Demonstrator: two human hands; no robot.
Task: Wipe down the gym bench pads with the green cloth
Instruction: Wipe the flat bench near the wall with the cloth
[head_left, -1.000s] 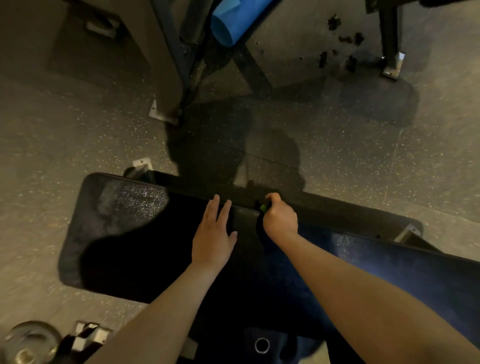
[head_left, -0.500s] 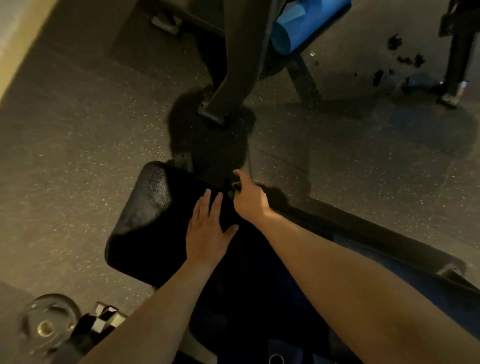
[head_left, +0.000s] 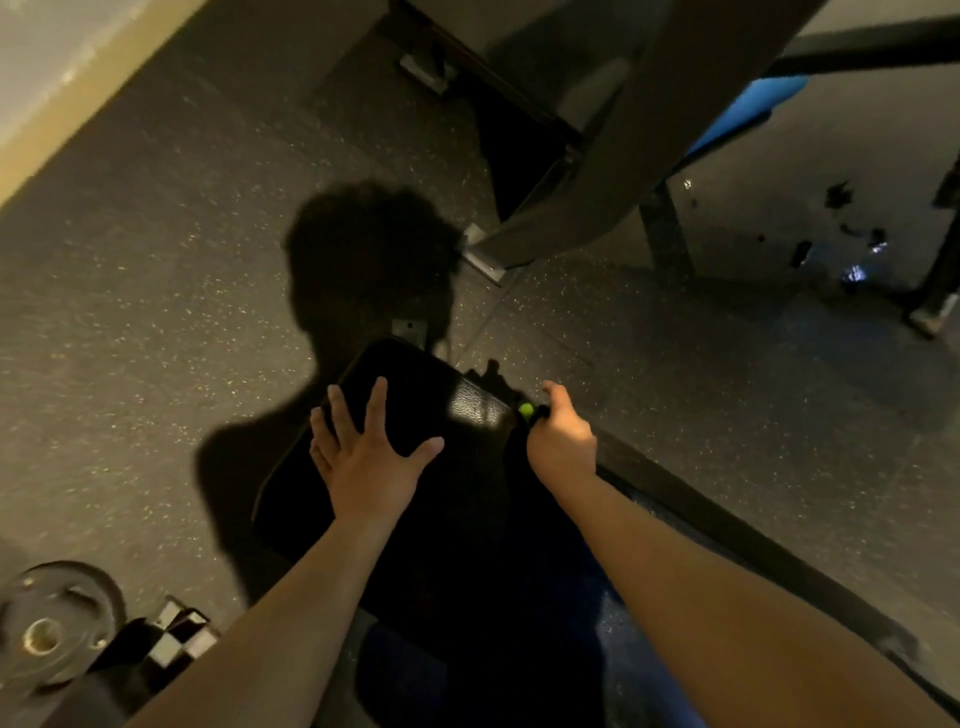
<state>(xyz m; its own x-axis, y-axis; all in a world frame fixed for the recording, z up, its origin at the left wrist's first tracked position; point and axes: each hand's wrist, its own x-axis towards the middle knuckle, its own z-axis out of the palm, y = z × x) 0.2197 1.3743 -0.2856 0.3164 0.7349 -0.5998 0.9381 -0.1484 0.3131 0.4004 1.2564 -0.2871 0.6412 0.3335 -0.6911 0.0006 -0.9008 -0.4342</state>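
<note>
The black bench pad (head_left: 415, 384) lies below me in deep shadow, with one small lit patch near its far right edge. My left hand (head_left: 366, 452) rests flat on the pad with its fingers spread. My right hand (head_left: 561, 441) sits at the pad's right edge, fingers curled round the green cloth (head_left: 525, 411). Only a small bright green bit of the cloth shows past the fingers; the rest is hidden in the fist.
A grey machine frame (head_left: 613, 171) with a blue roller pad (head_left: 743, 109) stands ahead on the speckled rubber floor. A weight plate (head_left: 52, 629) lies at the lower left. Another metal foot (head_left: 930, 312) stands at the right. A wall base (head_left: 67, 98) runs along the upper left.
The view has swung left and forward, so the pad's end looks narrower. My left hand has spread its fingers wider on the pad. My right hand stays at the pad's edge with the cloth.
</note>
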